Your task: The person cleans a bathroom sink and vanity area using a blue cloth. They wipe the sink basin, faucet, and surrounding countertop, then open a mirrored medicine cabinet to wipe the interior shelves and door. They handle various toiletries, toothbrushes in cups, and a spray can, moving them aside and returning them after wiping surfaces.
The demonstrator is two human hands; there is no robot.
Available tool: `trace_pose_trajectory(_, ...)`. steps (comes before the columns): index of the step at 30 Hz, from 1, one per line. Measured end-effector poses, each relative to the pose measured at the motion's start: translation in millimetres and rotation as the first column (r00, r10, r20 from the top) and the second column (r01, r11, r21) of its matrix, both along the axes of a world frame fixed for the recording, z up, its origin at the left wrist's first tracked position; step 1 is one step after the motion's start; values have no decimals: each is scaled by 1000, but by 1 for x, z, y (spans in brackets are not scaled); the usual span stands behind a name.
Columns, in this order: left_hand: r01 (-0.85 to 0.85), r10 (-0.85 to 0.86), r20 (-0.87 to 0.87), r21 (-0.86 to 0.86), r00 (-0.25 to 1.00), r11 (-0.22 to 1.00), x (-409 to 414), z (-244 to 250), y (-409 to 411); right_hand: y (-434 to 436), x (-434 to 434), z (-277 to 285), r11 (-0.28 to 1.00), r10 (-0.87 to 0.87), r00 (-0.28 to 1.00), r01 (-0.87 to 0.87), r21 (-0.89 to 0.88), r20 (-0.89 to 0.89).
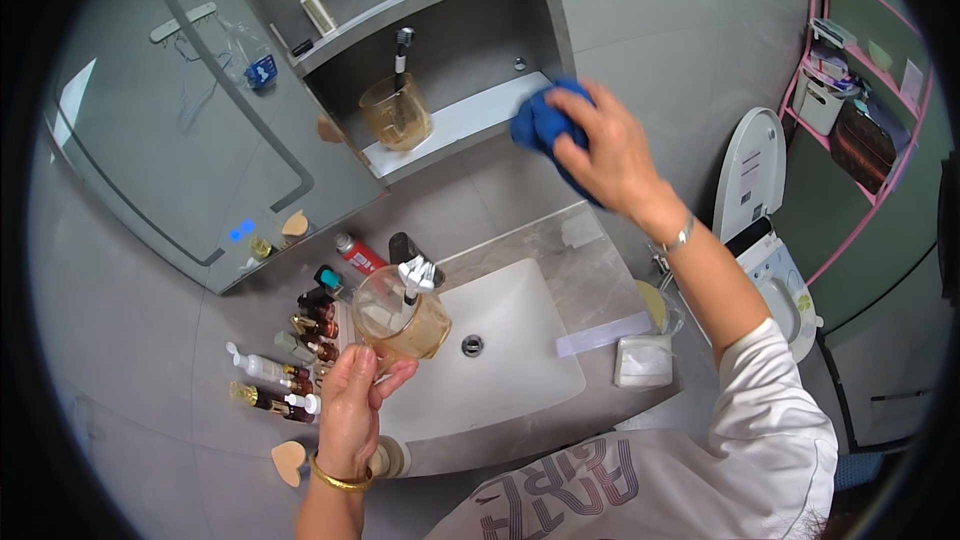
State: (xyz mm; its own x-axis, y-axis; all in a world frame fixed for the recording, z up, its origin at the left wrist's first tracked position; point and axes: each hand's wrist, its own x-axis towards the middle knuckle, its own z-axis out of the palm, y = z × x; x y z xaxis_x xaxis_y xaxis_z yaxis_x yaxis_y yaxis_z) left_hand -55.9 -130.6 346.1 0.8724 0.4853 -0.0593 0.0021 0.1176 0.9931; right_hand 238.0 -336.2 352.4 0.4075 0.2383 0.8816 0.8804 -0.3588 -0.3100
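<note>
My left hand [360, 397] grips an amber transparent cup [401, 319] by its lower side, above the left part of the white sink [517, 345]. Inside that cup stands a toothbrush-like item with a white and silver head [418, 275]. A crumpled blue cloth [551, 124] is bunched in my right hand [607, 150], raised near the right end of the lower shelf [480, 116]. On this shelf a second amber cup [396, 116] holds a black-handled toothbrush [403, 52].
Cosmetic bottles [300, 360] crowd the counter's left side, beside a red can [358, 253]. A mirrored cabinet door [202, 127] stands at left. A tissue pack [643, 361] lies on the counter's right edge. Farther right are a toilet [772, 292] and a pink rack [817, 142].
</note>
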Motion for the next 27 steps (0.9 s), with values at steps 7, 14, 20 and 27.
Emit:
trace_pose_trajectory(7, -50, 50, 41, -9, 998, 999, -25, -16, 14, 92, 82, 48, 752, -510, 852, 376, -542, -116)
trace_pose_trajectory(14, -96, 98, 60, -35, 993, 995, -44, -19, 22, 107, 103, 52, 792, -390, 851, 116, -600, -351)
trace_pose_trajectory(20, -82, 86, 100, -42, 991, 996, -43, -21, 30, 95, 69, 57, 836, 0, 933, -198, -512, -359)
trace_pose_trajectory(27, -62, 65, 120, -26, 991, 998, -37, -10, 25, 88, 91, 68, 767, -372, 922, 241, -595, -105)
